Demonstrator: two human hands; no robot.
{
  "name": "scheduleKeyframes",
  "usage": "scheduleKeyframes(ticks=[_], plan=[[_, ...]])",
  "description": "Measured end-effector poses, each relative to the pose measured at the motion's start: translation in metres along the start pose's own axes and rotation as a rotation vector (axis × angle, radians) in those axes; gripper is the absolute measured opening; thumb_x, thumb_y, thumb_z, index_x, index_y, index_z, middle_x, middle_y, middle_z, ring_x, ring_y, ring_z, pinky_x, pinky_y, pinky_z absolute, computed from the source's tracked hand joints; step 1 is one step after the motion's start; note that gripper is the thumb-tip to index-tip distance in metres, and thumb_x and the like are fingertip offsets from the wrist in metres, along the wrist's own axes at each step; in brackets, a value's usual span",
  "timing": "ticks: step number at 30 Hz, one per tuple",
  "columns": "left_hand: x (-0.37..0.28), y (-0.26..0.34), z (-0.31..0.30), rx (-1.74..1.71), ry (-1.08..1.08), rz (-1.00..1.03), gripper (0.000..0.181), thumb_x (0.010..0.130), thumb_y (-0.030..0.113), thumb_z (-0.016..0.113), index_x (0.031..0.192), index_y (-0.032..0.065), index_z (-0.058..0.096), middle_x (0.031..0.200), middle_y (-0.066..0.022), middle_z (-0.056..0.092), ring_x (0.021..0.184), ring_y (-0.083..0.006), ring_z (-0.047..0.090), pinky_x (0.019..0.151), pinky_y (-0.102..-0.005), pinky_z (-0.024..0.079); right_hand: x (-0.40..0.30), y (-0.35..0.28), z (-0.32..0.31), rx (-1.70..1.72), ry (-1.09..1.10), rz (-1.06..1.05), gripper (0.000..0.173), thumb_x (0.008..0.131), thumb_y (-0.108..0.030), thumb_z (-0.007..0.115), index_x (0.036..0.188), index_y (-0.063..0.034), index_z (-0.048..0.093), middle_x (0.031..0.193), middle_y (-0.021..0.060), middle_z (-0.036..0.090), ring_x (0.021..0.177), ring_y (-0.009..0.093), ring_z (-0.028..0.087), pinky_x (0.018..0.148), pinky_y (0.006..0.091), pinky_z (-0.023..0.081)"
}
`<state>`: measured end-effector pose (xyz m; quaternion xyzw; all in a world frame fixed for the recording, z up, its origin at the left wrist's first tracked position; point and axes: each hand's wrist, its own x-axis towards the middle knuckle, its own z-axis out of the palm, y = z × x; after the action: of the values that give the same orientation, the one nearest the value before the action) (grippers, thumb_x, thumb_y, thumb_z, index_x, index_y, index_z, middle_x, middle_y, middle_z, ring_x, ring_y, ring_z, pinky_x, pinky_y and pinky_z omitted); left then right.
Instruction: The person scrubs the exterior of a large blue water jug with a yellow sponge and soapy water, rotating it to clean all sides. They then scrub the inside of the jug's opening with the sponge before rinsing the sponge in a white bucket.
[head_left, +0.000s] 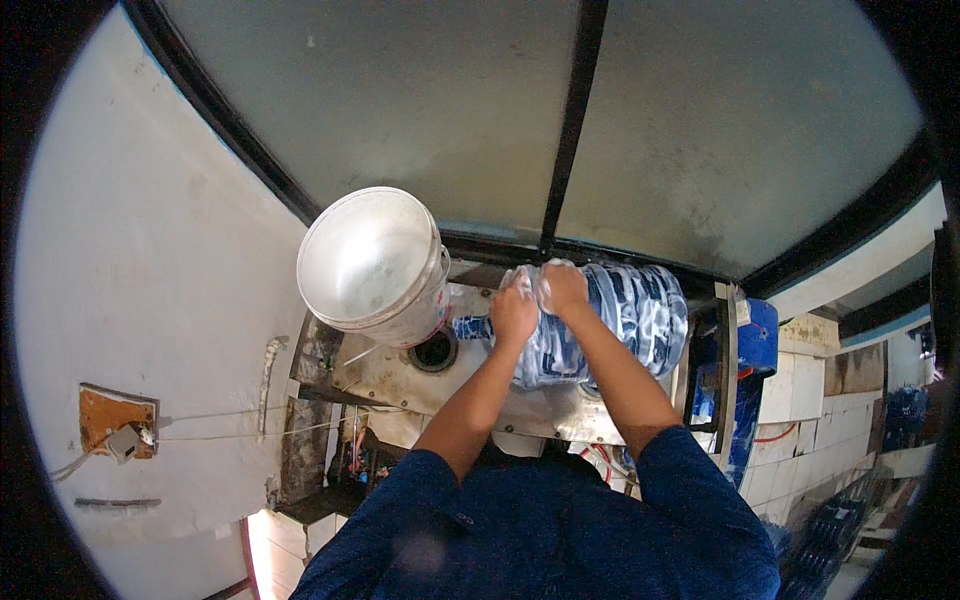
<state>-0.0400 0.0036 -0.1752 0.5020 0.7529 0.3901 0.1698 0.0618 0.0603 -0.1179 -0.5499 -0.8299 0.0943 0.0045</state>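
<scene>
A large blue water jug (637, 319), ribbed and covered in white suds, lies on its side on a worn metal counter (480, 397), its neck towards the left. My left hand (515, 307) presses on the jug near its shoulder, with suds over the fingers. Just to the right of it, my right hand (561, 287) rests on the jug's upper side, its fingers bent and foamy. Whether either hand holds a cloth or sponge is hidden. Left of the jug's neck a white plastic bucket (435, 304) stands tilted in the view, beside a round dark hole (433, 351) in the counter.
Dark-framed glass panes (435, 97) rise behind the counter. On the left is a pale wall (187, 285) with a socket on an orange board (120, 420) and cables. A blue container (757, 337) stands beyond the counter's right end, and red tubing (600, 457) shows beneath the counter.
</scene>
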Motion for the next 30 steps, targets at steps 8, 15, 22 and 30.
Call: scheduleKeyframes(ticks=[8,15,22,30], plan=[[0.017,-0.005,0.005,-0.060,-0.095,-0.044,0.050,0.092,0.037,0.065,0.132,0.0068,0.064,0.133,-0.0212,0.063,0.121,-0.0407,0.061,0.103,-0.0475,0.048,-0.130,0.014,0.062,0.116,0.597,-0.429,0.046,0.082,-0.017,0.066,0.126,-0.0061,0.066,0.126,0.0216,0.065,0.118,0.035,0.063,0.108,0.0505,0.043],[0.007,-0.001,0.000,0.022,-0.159,0.041,0.061,0.091,0.034,0.068,0.143,0.0058,0.055,0.147,-0.0182,0.055,0.136,-0.0361,0.050,0.112,-0.0441,0.041,-0.129,0.063,0.044,-0.071,0.524,-0.041,0.059,0.087,-0.026,0.060,0.143,-0.0084,0.055,0.160,0.0169,0.039,0.151,0.035,0.028,0.119,0.0680,0.015],[0.029,0.000,0.019,0.440,-0.296,0.249,0.052,0.093,0.021,0.050,0.142,0.0066,0.055,0.151,-0.0157,0.051,0.139,-0.0363,0.047,0.114,-0.0524,0.038,-0.029,0.064,0.030,-0.012,0.199,0.092,0.034,0.093,-0.033,0.055,0.089,-0.0070,0.076,0.088,0.0189,0.075,0.079,0.033,0.074,0.078,0.0486,0.058],[0.032,0.013,0.024,0.487,-0.330,0.189,0.045,0.098,0.025,0.045,0.135,0.0047,0.060,0.148,-0.0160,0.054,0.133,-0.0384,0.052,0.110,-0.0528,0.041,-0.175,0.100,0.108,0.012,0.676,-0.104,0.060,0.090,-0.028,0.063,0.147,-0.0147,0.050,0.160,0.0062,0.042,0.152,0.031,0.031,0.112,0.0795,0.009]])
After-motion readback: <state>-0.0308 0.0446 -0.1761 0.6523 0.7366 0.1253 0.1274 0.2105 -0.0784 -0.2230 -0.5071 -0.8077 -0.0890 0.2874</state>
